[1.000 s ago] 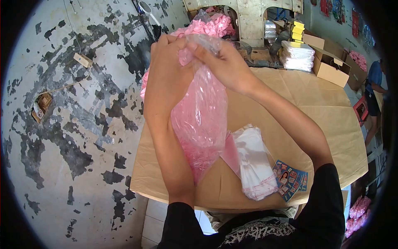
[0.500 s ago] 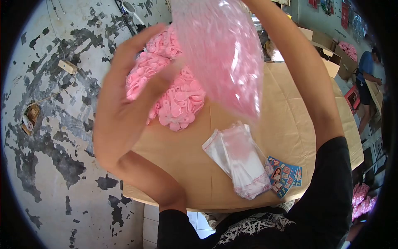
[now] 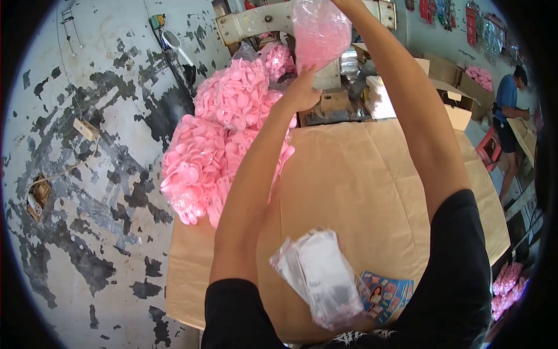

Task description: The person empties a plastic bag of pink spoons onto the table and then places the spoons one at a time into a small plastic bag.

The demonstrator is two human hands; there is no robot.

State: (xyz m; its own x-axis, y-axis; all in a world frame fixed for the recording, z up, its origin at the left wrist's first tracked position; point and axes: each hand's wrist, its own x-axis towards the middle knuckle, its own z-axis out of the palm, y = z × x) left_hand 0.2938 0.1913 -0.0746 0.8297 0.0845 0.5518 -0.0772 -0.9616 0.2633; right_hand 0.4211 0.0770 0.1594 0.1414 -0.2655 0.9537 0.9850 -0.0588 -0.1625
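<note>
The desk [image 3: 378, 192], covered in creased brown paper, fills the middle of the view. On its far left part a pile [image 3: 215, 145] of small pink plastic pieces is heaped against the flaking wall [image 3: 87, 174].

Above the far edge of the desk, a clear bag [image 3: 319, 32] with pink pieces inside hangs in the air, well clear of the paper. Its top runs off the upper edge of the view. The right arm [image 3: 418, 128] goes up beside the bag to that same edge, and its hand is cut off there, so its grip cannot be told.

The left hand [image 3: 302, 90] is raised under the bag. It is open, with the fingers spread upward. The fingertips touch the bag's lower left side and close on nothing.

A stack of clear sleeves [image 3: 319, 279] lies near the front of the desk. Just to its right, touching it, is a small fan of printed cards [image 3: 386, 294]. They are blue-edged and show a small figure, and their lettering is too small to read.

At the far right, well apart, another person [image 3: 511, 99] in a blue top bends over cartons.
</note>
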